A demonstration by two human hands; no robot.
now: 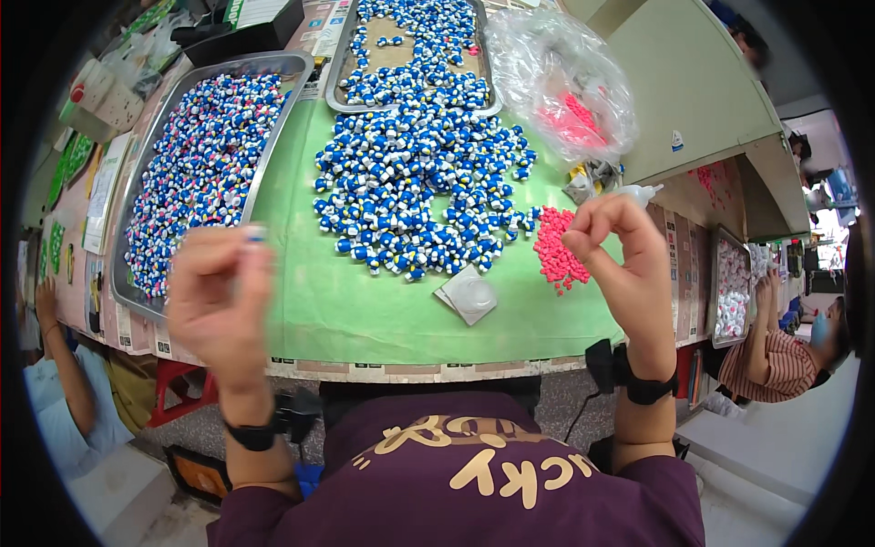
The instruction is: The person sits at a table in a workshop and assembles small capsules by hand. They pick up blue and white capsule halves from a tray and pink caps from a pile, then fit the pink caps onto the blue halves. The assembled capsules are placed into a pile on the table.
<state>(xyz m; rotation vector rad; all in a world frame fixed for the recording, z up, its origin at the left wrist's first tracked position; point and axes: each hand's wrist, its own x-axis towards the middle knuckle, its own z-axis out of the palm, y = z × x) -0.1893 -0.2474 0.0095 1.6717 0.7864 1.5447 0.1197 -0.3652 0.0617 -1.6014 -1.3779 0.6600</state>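
Observation:
My left hand (219, 296), blurred by motion, is raised by the left tray's near end. Its thumb and fingers pinch a small blue-and-white plastic piece (255, 235), whose tip shows above them. My right hand (629, 264) hovers beside a small heap of pink pieces (554, 242), its thumb and forefinger pressed together; anything between them is too small to make out. Between the hands, a wide pile of blue-and-white pieces (401, 196) spreads over the green table cover (365, 319). Nearer me lies a square pad with a clear round dish (470, 296).
A metal tray (293, 91) of blue, white and pink pieces stands left; another tray (387, 56) is at the back. A clear plastic bag (570, 55) with pink pieces sits beside a grey-green cabinet (702, 82). People (775, 356) work on both sides.

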